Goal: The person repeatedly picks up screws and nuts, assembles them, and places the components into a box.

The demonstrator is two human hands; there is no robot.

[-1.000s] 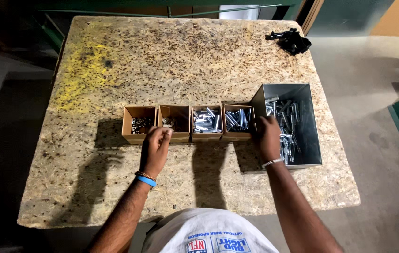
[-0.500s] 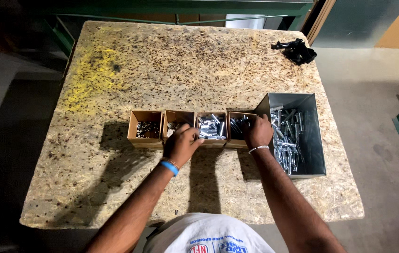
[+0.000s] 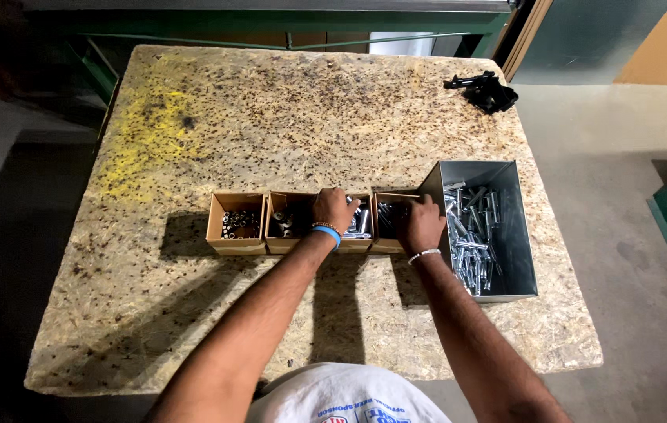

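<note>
Head view: sorting step; left hand (image 3: 333, 210) closed over third cardboard box (image 3: 358, 229), right hand (image 3: 421, 225) at fourth box (image 3: 390, 223), grip unclear; next needs precise drops.

A table (image 3: 286, 117) with a speckled chipboard top is standing on a grey floor and carrying everything here. A patch of yellow paint (image 3: 145, 133) is showing on its far left part. Four small cardboard boxes are sitting in a row near the middle, touching side by side: the first box (image 3: 235, 235) is holding small dark bits, the second box (image 3: 286, 231) a few metal pieces, the third box (image 3: 361, 227) shiny bolts, and the fourth box (image 3: 388, 227) darker parts. A grey metal bin (image 3: 506, 196) full of silver bolts is sitting just beside the fourth box. A black tool (image 3: 484, 90) is lying at the far right corner, well apart from the boxes.
</note>
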